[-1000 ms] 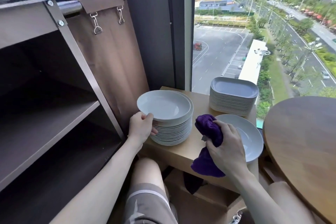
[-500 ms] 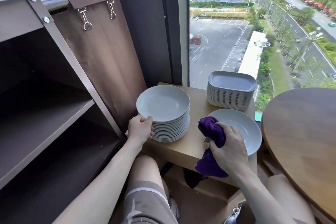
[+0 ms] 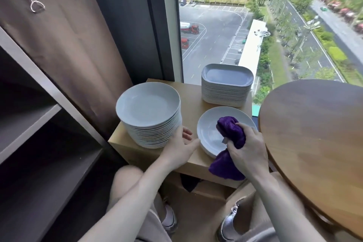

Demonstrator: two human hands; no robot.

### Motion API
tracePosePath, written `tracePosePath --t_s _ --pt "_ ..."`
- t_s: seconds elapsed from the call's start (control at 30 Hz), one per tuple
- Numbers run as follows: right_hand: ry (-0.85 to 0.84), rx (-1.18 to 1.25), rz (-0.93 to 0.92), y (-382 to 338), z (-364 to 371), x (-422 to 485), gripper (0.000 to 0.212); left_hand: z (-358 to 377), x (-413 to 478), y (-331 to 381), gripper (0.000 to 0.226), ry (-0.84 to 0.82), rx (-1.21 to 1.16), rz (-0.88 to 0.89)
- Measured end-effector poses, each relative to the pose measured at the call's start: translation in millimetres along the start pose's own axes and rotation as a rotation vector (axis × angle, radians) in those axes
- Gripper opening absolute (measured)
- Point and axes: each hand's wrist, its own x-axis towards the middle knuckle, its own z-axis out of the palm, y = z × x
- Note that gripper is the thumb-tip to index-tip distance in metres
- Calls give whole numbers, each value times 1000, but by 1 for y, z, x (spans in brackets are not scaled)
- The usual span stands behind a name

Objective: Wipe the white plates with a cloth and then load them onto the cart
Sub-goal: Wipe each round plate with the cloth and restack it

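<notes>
White plate (image 3: pixel 210 133) beneath right hand (image 3: pixel 247 147), gripping purple cloth (image 3: pixel 231 133): likely slick, brittle. My left hand (image 3: pixel 180 147), fingers loose, should pinch the rim beside it.

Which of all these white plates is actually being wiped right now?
The single round white plate lying alone, with the purple cloth in the right hand bunched over it. The tall round-plate stack and the rectangular-plate stack carry no cloth.
</notes>
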Motion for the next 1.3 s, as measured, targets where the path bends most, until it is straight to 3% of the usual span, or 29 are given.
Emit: tracePosePath --t_s 0.13,0.2,0.3,0.43,0.63,0.77,1.0,1.3 --pt "38 -61 17 15 -12 9 55 31 29 -4 76 -68 103 -62" --pt "-8 -138 4 21 -16 13 58 40 38 -9 86 -105 93 -104" --pt "-177 -302 1 29 -18 17 58 46 41 -17 83 -215 -36 -159" --pt "-419 -552 -47 25 -10 24 52 48 40 -21 82 -241 -207 -102" --pt "-628 -494 -177 11 15 33 51 58 40 -26 83 -212 -283 -54" --pt "-616 -472 -270 7 36 43 51 63 44 -33 79 -179 -290 -55" --pt "-500 -500 -279 7 65 80 46 67 44 -35 81 -185 -380 -101" --pt "-429 -830 -172 20 40 107 41 69 44 -33 82 -168 -470 -156"
